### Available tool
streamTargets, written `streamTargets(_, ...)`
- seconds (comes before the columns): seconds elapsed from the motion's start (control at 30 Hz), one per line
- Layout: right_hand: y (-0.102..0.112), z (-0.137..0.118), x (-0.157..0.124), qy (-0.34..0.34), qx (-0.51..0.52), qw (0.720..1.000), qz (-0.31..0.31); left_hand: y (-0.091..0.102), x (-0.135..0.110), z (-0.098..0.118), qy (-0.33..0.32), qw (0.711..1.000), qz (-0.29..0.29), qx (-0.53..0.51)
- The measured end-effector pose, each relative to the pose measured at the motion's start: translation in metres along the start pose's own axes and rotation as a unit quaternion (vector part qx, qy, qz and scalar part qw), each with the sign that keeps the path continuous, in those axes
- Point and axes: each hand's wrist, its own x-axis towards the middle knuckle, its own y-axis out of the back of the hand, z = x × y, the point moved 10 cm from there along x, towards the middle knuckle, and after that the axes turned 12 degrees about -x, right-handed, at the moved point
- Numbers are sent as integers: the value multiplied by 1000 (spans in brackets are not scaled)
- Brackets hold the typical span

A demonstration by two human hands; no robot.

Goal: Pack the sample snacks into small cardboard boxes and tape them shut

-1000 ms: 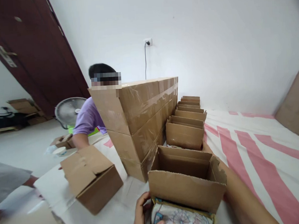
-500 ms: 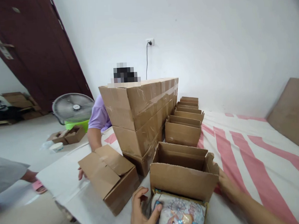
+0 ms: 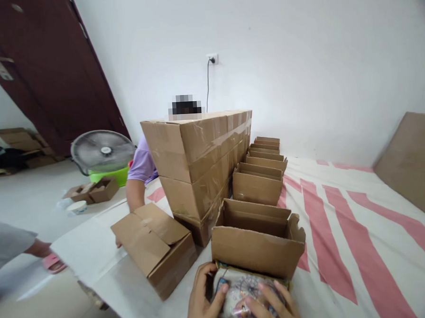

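Change: right hand (image 3: pixel 269 306) has left the outer right side of the open carton (image 3: pixel 257 251) and now lies on the patterned packet (image 3: pixel 236 290), joining the left hand (image 3: pixel 200 306).
Left hand: fingers curl round the packet's left end, with the thumb pressed on top.
Right hand: fingers spread flat across the packet's top, touching it.
Packet: wrapped in clear plastic, at the near edge of the open carton, just under its front flap; whether it sits inside cannot be told.
Open carton: stands on the striped sheet (image 3: pixel 344 228), first in a row of open cartons (image 3: pixel 258 185) that runs toward the wall.
Stack: taped cartons (image 3: pixel 198 159) piled just to the left of that row.
Closed carton (image 3: pixel 156 245): tilted, near the stack's front corner, with a co-worker's arm (image 3: pixel 134 196) behind it.
Background: fan (image 3: pixel 103 150) and green basin (image 3: pixel 108 176) on the floor by the dark door (image 3: pixel 51 77).
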Motion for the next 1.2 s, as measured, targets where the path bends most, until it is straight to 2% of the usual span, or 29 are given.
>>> streamTargets(0.1,-14,-4,22,-28,-9,999,26,1,1,-11,0,999,-31,16)
streamTargets(0.23,-31,-2,32,32,-10,998,-46,8,1,-16,0,999,-4,33)
streamTargets(0.33,-37,5,34,67,-6,995,-78,9,3,-7,0,999,11,51)
streamTargets(0.57,-53,12,35,92,5,986,-138,9,5,13,-27,997,17,69)
streamTargets(0.73,-62,19,37,80,-3,984,-158,10,4,15,-34,996,17,83)
streamTargets(0.87,-80,26,35,79,-13,981,-179,7,3,21,-42,996,-1,75)
streamTargets(1.07,-129,71,22,-1,-38,968,-247,-5,2,25,-35,996,-49,59)
streamTargets(1.2,-139,82,19,-30,-24,963,-267,-11,3,28,-32,995,-72,59)
